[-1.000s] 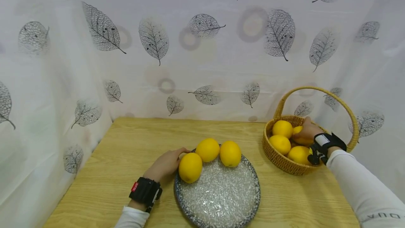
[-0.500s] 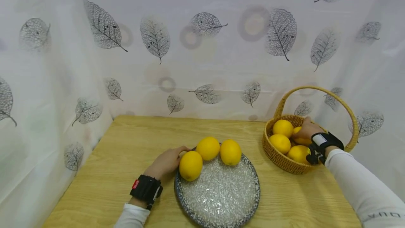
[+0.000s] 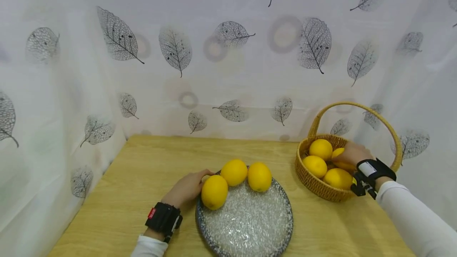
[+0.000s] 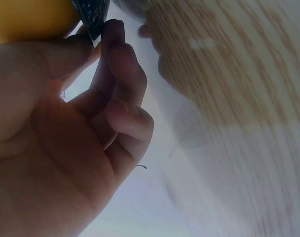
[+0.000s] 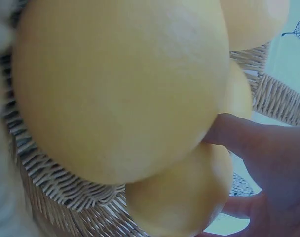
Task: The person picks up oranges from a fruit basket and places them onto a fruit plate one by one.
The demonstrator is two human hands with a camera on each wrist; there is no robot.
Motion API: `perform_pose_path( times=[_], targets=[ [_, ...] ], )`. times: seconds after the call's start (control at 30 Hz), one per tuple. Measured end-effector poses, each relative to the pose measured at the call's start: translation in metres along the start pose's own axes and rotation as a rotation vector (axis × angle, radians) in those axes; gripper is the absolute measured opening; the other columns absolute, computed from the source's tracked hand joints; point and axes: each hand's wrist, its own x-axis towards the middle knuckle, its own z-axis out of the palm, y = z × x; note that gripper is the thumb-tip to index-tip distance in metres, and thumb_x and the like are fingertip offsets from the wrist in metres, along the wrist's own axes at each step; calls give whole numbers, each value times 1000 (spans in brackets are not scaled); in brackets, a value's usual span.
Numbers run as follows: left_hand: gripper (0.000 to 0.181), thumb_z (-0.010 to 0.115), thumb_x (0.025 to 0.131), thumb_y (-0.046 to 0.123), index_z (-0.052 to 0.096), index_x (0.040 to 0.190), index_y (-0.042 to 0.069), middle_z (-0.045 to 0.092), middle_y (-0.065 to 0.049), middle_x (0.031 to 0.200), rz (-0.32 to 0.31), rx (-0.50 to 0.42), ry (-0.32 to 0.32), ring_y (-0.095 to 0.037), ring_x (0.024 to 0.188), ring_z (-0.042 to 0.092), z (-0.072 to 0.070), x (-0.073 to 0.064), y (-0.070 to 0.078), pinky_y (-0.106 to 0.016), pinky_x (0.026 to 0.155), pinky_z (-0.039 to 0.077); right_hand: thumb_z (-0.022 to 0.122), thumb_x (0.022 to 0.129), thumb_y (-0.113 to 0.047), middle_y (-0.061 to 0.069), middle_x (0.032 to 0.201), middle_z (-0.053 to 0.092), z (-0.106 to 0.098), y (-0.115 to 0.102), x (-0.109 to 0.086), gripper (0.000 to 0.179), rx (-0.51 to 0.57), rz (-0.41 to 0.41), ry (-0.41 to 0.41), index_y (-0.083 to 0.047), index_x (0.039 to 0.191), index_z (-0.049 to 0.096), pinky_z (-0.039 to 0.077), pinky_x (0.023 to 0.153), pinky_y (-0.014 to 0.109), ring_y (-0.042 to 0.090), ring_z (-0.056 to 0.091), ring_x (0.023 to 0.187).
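Observation:
My left hand [image 3: 185, 188] pinches the far left rim of a round speckled grey plate [image 3: 250, 225]. In the left wrist view the thumb lies over the dark rim [image 4: 92, 17] and the fingers curl beneath it. Three yellow lemons [image 3: 233, 172] sit along the plate's far left side, one close to my thumb. At the right my right hand [image 3: 353, 154] reaches into a wicker basket [image 3: 310, 179] and grips a lemon [image 5: 179, 197] there, thumb on one side and fingers on the other. The hand partly hides that lemon in the head view.
More lemons [image 3: 315, 166] lie in the basket around my right hand. Its tall arched handle [image 3: 351, 103] rises above my right wrist. Plate and basket stand on a wooden table [image 3: 150, 158]. A white curtain [image 3: 228, 70] with leaf prints closes off the back and sides.
My right hand has shifted slightly to the right within the basket. The head view has tilted a little. My left hand keeps its place at the plate's rim.

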Motion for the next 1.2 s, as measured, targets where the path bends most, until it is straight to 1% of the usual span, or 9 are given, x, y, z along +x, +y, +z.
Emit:
perform_pose_path(
  times=[0.07,0.2,0.33,0.47,0.7,0.87,0.93,1.1,1.2],
  targets=[
    [37,48,96,8,61,131,16,67,-15,130,-4,-1,7,-32,118,59,-1,1,0,-56,102,49,66,79,-43,21,75,54,-3,-3,-2,52,-10,-13,33,8,87,58,39,51,36,34,51,68],
    [38,48,96,6,61,130,16,67,-16,130,1,1,12,-33,119,58,-1,2,1,-56,102,49,67,79,-42,40,94,53,-8,-10,-9,72,-32,-37,88,20,112,52,44,58,49,49,49,81],
    [38,48,96,5,61,130,16,67,-16,130,7,-3,9,-33,119,58,-1,1,1,-57,103,48,68,79,-43,49,102,50,-8,-15,-18,83,-47,-87,162,23,122,45,48,61,59,59,49,88],
    [38,48,96,5,61,130,16,67,-16,130,7,-10,-1,-33,120,58,0,1,1,-57,103,48,68,80,-49,52,109,48,-5,-21,-27,92,-55,-151,251,23,130,40,48,64,66,62,48,94],
    [38,48,97,7,60,131,17,67,-15,129,-13,3,-4,-32,118,59,-1,1,2,-56,103,48,70,81,-43,51,120,44,-6,-44,-52,83,-34,-244,377,14,135,42,46,70,71,64,42,102],
    [37,48,96,7,61,130,15,68,-15,128,3,7,2,-31,116,60,-3,1,5,-55,101,49,75,78,-36,48,121,47,-5,-63,-72,77,-20,-308,473,10,134,48,47,71,71,61,44,103],
    [37,48,96,6,61,130,15,68,-15,128,7,12,0,-32,116,60,-3,1,5,-56,101,49,76,77,-34,46,120,49,-2,-70,-80,75,-15,-335,506,8,133,50,49,68,68,59,47,101],
    [38,48,96,6,61,130,16,67,-15,129,-6,15,-6,-32,118,59,-2,-1,4,-56,102,49,79,74,-33,40,122,49,4,-90,-99,73,0,-386,541,1,133,51,52,60,63,53,49,99],
    [38,48,97,7,61,130,17,67,-15,129,-16,7,-5,-32,118,59,-1,-1,4,-56,102,49,80,72,-34,36,124,49,5,-105,-109,73,-2,-404,550,-4,132,53,54,62,64,51,48,102]
  ],
)
